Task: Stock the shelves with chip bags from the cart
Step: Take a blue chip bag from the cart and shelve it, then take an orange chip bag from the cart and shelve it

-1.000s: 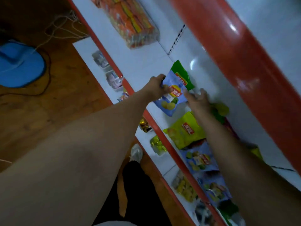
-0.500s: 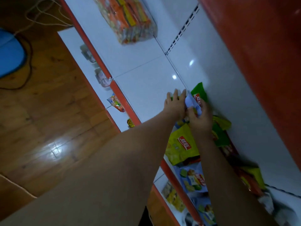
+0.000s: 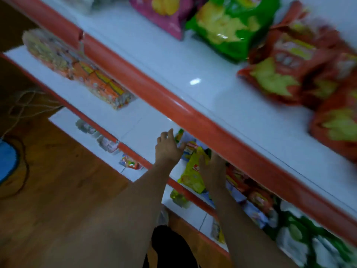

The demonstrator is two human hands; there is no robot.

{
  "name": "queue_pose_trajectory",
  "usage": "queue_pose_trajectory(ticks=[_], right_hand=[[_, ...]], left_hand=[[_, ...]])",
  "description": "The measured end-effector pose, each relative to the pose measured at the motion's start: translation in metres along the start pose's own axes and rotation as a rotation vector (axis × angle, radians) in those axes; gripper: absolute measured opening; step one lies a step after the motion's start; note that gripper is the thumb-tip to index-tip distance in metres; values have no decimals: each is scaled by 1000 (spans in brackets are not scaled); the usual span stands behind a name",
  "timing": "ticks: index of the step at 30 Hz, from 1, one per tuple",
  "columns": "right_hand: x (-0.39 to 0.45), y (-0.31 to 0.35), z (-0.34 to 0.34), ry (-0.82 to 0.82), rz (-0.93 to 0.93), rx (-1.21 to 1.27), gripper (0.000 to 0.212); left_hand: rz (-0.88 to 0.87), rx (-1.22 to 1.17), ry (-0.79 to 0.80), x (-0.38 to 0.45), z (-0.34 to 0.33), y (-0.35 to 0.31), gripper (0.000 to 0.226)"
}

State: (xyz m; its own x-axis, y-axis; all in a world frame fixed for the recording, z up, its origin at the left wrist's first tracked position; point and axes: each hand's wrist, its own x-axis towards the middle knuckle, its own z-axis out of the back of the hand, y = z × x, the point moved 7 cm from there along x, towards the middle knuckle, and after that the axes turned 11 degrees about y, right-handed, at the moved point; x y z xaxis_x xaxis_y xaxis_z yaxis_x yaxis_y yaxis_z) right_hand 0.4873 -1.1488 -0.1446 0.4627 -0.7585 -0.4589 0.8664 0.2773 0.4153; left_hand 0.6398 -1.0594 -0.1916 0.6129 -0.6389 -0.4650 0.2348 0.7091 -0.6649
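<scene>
A small blue chip bag (image 3: 187, 142) with a green top stands at the back of the white middle shelf (image 3: 139, 132), half hidden under the red edge of the shelf above. My left hand (image 3: 167, 150) is beside it on the left, fingers spread and loose, thumb touching the bag. My right hand (image 3: 212, 167) rests with straight fingers on a yellow chip bag (image 3: 191, 176) lying just right of the blue one. More red, blue and green bags (image 3: 257, 200) fill the shelf to the right.
The upper shelf (image 3: 193, 111) holds purple (image 3: 166, 12), green (image 3: 229, 26) and red chip bags (image 3: 289, 64). An orange multipack (image 3: 77, 68) lies at the middle shelf's left end. Small packets (image 3: 108, 144) sit on the lower shelf. A blue object (image 3: 7, 161) and cords lie on the wooden floor.
The view has tipped upward, bringing the upper shelf into sight. My left hand has slid off the blue bag to its left side; my right hand has dropped onto the yellow bag.
</scene>
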Motion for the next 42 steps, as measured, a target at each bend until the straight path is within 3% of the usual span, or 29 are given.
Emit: queue_pose_trajectory(ticks=[2,4,8,14,19,22,31,42], right_hand=[[-46,-29,27,-219,-13,107,60],[-73,-57,30,-326,-28,188,69],[-177,-132,50,-463,-250,319,64],[-337,-264,64,-736,-575,552,43],[-480,-360,23,-994,-903,789,50],[-561,-411,-6,-1128,-1058,895,49],[-780,-551,-107,-1280,-1423,1054,54],[-968,-554,-263,-1544,-2036,1317,53]], left_hand=[[-165,53,29,-39,-9,-45,56],[-306,120,53,-64,-26,-68,56],[-581,300,279,-136,-97,-115,67],[-860,465,657,-299,-204,-178,54],[-1164,705,971,-462,-313,-197,51],[-1303,880,1055,-546,-371,-191,63],[-1599,1051,1295,-791,-547,-148,57],[-2043,1378,1784,-1038,-645,18,53]])
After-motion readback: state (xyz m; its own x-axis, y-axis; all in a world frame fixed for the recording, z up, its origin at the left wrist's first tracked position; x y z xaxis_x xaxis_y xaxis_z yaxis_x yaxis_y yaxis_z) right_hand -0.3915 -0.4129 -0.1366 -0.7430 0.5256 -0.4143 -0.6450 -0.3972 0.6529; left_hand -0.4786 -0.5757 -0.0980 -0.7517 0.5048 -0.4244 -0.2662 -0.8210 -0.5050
